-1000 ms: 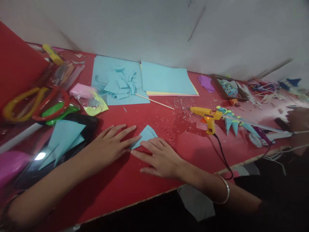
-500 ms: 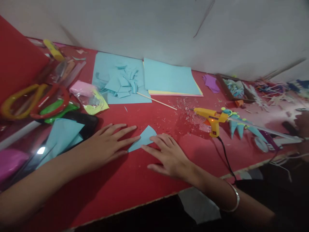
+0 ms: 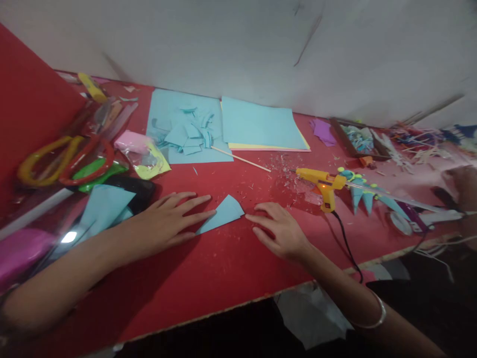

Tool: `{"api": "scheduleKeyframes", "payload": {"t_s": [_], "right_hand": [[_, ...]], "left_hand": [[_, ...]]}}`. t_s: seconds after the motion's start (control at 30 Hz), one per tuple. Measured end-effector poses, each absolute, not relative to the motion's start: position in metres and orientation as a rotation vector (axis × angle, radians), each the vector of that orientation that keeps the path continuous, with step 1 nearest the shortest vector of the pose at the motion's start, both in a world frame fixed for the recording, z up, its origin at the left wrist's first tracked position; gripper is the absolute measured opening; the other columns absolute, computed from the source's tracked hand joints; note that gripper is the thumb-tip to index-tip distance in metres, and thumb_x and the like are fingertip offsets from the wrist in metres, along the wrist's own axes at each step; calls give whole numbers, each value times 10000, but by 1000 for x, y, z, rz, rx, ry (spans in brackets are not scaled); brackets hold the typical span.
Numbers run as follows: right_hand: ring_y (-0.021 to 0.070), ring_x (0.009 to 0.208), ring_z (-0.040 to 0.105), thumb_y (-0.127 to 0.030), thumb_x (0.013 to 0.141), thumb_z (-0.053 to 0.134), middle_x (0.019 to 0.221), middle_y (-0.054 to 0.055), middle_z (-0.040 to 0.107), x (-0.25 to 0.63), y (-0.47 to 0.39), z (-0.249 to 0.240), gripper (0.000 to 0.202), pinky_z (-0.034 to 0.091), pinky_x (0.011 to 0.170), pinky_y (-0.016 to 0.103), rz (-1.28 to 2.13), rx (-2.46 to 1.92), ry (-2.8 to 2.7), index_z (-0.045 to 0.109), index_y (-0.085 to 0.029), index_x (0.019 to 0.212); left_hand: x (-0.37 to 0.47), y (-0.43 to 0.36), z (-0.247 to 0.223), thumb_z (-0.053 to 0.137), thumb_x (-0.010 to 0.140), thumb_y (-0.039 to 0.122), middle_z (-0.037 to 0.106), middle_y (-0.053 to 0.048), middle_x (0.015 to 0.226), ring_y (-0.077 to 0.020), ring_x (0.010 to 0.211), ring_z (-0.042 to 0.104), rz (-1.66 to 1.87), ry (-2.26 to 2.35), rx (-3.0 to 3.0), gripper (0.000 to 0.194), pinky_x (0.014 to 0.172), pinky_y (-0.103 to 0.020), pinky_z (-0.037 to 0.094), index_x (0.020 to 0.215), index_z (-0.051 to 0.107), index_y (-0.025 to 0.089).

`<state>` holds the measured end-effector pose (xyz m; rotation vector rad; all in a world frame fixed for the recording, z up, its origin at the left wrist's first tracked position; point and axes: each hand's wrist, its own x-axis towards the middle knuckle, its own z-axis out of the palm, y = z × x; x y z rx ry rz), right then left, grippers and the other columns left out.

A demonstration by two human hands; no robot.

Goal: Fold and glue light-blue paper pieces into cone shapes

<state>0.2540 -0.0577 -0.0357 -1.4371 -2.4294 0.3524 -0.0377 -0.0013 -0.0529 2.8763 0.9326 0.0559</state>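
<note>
A small blue paper wedge (image 3: pixel 223 214) lies flat on the red table (image 3: pixel 208 278), its narrow end pointing to the lower left. My left hand (image 3: pixel 175 219) rests flat with fingers spread, its fingertips touching the wedge's left side. To the right of the wedge is my right hand (image 3: pixel 281 229), fingers apart and slightly curled, holding nothing. Its fingertips are close to the paper's wide end. Farther right, a yellow glue gun (image 3: pixel 322 186) with a small orange light lies on the table, its black cord running down to the front edge.
Blue paper scraps (image 3: pixel 186 134) lie on a blue sheet, with a thin stick (image 3: pixel 246 160) beside them. Stacked sheets (image 3: pixel 261 124) are against the wall. Scissors (image 3: pixel 87 169) and packets are at left. A tray (image 3: pixel 359 141) and blue cones (image 3: pixel 367 199) are at right.
My right hand has moved right, off the blue wedge, and uncovered its wide end. My left hand has stayed at the wedge. The view has shifted slightly.
</note>
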Motion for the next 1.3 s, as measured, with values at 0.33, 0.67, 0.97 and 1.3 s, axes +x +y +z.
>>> {"api": "scheduleKeyframes", "payload": {"t_s": [0.33, 0.67, 0.97, 1.3], "right_hand": [[254, 1013, 527, -285, 809, 535, 1099, 123, 587, 200, -42, -31, 457, 414, 869, 442, 542, -1530, -2249, 456, -168, 1244], [246, 1106, 474, -150, 775, 492, 1205, 122, 531, 190, -40, -37, 579, 337, 935, 439, 604, -1456, -2223, 331, -173, 1331], [160, 991, 543, -24, 738, 431, 944, 5, 597, 203, -33, -27, 282, 172, 1000, 485, 713, -1435, -2256, 624, -223, 791], [144, 1142, 483, -51, 790, 448, 1176, 49, 545, 240, -37, -28, 317, 375, 978, 338, 755, -1142, -2429, 648, -227, 963]], "left_hand": [[-34, -1, -47, 457, 876, 391, 444, -19, 1392, -241, 1191, 437, 106, 958, 2825, 599, 949, -394, 363, 1410, 188, 361], [-15, -21, -30, 393, 816, 124, 663, -72, 1061, -198, 882, 623, 136, 1030, 2772, 479, 751, -327, 473, 1284, 441, 218], [-1, -28, -31, 373, 873, 211, 657, -67, 921, -202, 797, 613, 283, 1005, 2858, 291, 666, -329, 478, 1034, 615, 224], [2, -26, -46, 462, 827, 196, 553, -69, 1258, -235, 1111, 512, 342, 874, 2985, 350, 957, -424, 393, 1159, 562, 240]]}}
